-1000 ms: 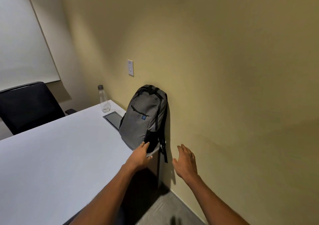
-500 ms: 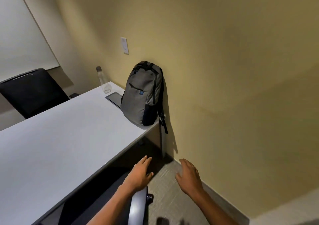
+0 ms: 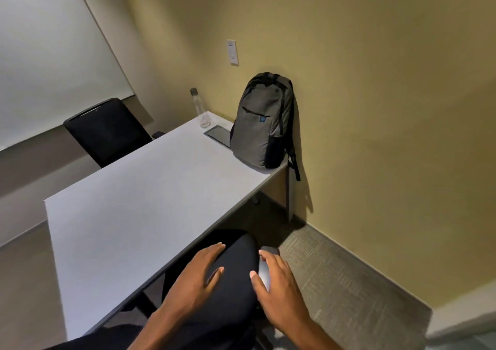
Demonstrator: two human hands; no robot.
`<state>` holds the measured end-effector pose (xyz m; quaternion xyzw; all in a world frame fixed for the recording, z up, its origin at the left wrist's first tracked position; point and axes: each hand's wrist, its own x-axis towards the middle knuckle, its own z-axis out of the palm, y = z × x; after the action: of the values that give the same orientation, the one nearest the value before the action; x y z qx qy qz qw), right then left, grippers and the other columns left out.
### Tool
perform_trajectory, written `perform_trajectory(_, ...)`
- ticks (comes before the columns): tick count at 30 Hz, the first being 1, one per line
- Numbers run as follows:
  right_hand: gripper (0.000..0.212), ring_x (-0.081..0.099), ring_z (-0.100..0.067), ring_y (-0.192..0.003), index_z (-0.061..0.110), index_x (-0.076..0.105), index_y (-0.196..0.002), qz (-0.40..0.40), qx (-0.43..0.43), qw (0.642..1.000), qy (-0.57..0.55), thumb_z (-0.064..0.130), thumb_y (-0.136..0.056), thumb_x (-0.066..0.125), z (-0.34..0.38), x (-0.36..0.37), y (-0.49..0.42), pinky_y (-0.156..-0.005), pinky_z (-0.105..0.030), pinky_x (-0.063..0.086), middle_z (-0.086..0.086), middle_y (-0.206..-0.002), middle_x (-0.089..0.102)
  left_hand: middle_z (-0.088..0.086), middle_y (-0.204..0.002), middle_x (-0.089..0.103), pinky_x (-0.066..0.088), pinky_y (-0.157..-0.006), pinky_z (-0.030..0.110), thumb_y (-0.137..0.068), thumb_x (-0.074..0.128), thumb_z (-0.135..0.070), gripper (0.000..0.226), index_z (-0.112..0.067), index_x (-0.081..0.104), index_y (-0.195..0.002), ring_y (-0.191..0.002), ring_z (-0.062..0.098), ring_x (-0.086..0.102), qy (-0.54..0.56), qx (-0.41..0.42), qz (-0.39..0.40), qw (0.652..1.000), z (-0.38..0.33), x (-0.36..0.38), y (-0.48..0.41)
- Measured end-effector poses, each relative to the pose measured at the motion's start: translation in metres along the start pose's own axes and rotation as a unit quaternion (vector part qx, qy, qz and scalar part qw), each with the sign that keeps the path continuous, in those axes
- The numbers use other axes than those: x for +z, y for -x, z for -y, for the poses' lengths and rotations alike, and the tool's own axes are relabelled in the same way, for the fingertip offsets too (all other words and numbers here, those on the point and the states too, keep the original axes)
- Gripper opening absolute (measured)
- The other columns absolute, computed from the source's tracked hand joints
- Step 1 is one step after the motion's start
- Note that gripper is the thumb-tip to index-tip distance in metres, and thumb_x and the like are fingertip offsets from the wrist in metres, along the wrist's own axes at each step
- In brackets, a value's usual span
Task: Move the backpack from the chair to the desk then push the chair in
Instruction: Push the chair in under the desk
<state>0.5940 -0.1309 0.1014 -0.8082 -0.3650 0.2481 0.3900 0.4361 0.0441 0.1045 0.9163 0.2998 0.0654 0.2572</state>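
Observation:
The grey backpack (image 3: 261, 124) stands upright on the far right corner of the white desk (image 3: 139, 204), leaning against the yellow wall. A black chair (image 3: 236, 263) sits at the desk's near edge, its backrest top below me. My left hand (image 3: 198, 274) lies flat on the top of the backrest with fingers spread. My right hand (image 3: 276, 282) rests on the backrest's right side, over its silver frame, fingers apart. Neither hand touches the backpack.
A clear bottle (image 3: 201, 109) and a recessed desk panel (image 3: 218, 134) sit left of the backpack. A second black chair (image 3: 107, 129) stands behind the desk's far side. A wall switch (image 3: 233, 55) is above. Grey carpet (image 3: 335, 282) lies at right.
My hands left the backpack, dropped down and back, and now rest on the chair's backrest. The view has pulled away from the desk.

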Motion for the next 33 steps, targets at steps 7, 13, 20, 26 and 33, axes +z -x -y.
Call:
perform_trajectory(7, 0.058, 0.039, -0.007, -0.138, 0.029, 0.042, -0.151, -0.059, -0.089, 0.993, 0.048, 0.056, -0.1, 0.044, 0.103, 0.085, 0.078, -0.116, -0.026, 0.034, 0.013, -0.146, 0.048, -0.023, -0.153, 0.046, 0.022, -0.11, -0.004, -0.104, 0.056, -0.039, 0.049, -0.035, 0.048, -0.152, -0.138, -0.009, 0.04, 0.001, 0.035, -0.05, 0.998, 0.067, -0.078, 0.096)
perform_trajectory(13, 0.056, 0.04, -0.014, -0.139, 0.025, 0.039, -0.151, -0.082, -0.128, 0.977, 0.146, 0.055, -0.103, 0.039, 0.169, 0.152, 0.127, -0.12, -0.036, 0.036, 0.007, -0.146, 0.049, -0.014, -0.157, 0.048, 0.029, -0.113, 0.011, -0.104, 0.057, -0.039, 0.052, -0.033, 0.045, -0.154, -0.14, -0.006, 0.039, -0.019, 0.042, -0.04, 0.998, 0.125, -0.115, 0.156)
perform_trajectory(20, 0.064, 0.042, -0.023, -0.142, 0.016, 0.038, -0.153, -0.05, -0.138, 0.962, 0.232, 0.057, -0.105, 0.03, 0.189, 0.218, 0.161, -0.124, -0.045, 0.033, -0.005, -0.15, 0.048, -0.01, -0.161, 0.045, 0.035, -0.116, 0.022, -0.103, 0.047, -0.054, 0.057, -0.032, 0.043, -0.155, -0.146, 0.003, 0.04, -0.044, 0.04, 0.006, 0.998, 0.173, -0.129, 0.209)
perform_trajectory(26, 0.065, 0.046, -0.028, -0.138, 0.011, 0.041, -0.151, -0.028, -0.116, 0.941, 0.316, 0.056, -0.105, 0.033, 0.177, 0.253, 0.169, -0.122, -0.05, 0.034, -0.011, -0.145, 0.052, -0.004, -0.16, 0.049, 0.034, -0.117, 0.028, -0.104, 0.036, -0.061, 0.062, -0.028, 0.045, -0.155, -0.146, 0.015, 0.045, -0.104, 0.009, 0.029, 0.994, 0.202, -0.122, 0.244)
perform_trajectory(33, 0.063, 0.055, -0.031, -0.125, 0.009, 0.053, -0.138, -0.016, -0.065, 0.928, 0.366, 0.056, -0.104, 0.028, 0.158, 0.256, 0.158, -0.119, -0.051, 0.037, -0.012, -0.129, 0.062, -0.001, -0.154, 0.058, 0.033, -0.125, 0.044, -0.106, 0.027, -0.062, 0.062, -0.024, 0.052, -0.15, -0.142, 0.018, 0.05, -0.155, 0.01, 0.022, 0.988, 0.204, -0.108, 0.246)
